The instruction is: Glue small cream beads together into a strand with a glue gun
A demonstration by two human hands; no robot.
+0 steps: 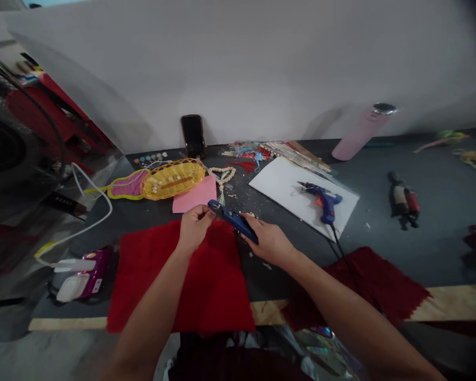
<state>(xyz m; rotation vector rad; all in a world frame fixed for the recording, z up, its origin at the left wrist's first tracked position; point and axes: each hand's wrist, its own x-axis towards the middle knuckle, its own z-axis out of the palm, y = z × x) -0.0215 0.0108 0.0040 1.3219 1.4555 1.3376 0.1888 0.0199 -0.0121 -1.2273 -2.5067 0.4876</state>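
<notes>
My right hand (273, 242) is wrapped round a dark blue plier-like hand tool (236, 219); its exact kind is hard to make out. The tool points up and left, and its front end meets the fingertips of my left hand (195, 226). Those fingers are pinched together, and whatever small thing lies in them is too small to see. Below both hands a red felt cloth (182, 280) is spread on the dark table. Just beyond the tool's tip lie a string of pale wooden beads (227, 173) and a pink paper sheet (198, 196).
A yellow woven basket (174, 180) and a phone (193, 136) are at the back left. On the right, a blue glue gun (327, 206) rests on white paper (275, 182), near a pink bottle (359, 135). A purple power strip (96, 272) with plugs sits front left.
</notes>
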